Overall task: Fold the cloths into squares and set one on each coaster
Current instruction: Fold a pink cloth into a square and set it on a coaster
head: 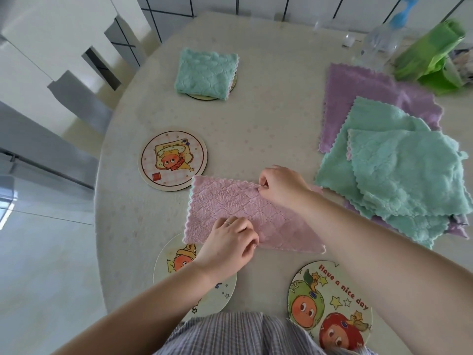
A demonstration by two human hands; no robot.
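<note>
Both hands work one pink cloth (245, 211) lying as a folded rectangle near the middle of the table (268, 119). Right hand (279, 187) pinches the cloth's far edge between thumb and curled fingers, with the forearm crossing over the cloth's right end. Left hand (230, 242), a ring on one finger, has its fingers curled round the near edge and grips it there.

At 10 o'clock from the pink cloth, just beside its far left corner, lies a bare round coaster (172, 160) printed with a cartoon toast figure. At 7 o'clock a second coaster (176, 260) sits partly under the left wrist, and the cloth's near left corner overlaps its rim. At 5 o'clock a third coaster (330, 303) reads "Have a nice day".

Far off at 12 o'clock a folded teal cloth (206, 73) rests on a fourth coaster (204, 97), of which only a sliver of rim shows. At 2 to 3 o'clock a loose pile of teal cloths (399, 170) lies over a purple cloth (363, 96). Beyond them, at the table's far right, stand a clear plastic bottle (378, 44) and a green bag (430, 55).

A striped garment (243, 334) shows at the bottom edge.
</note>
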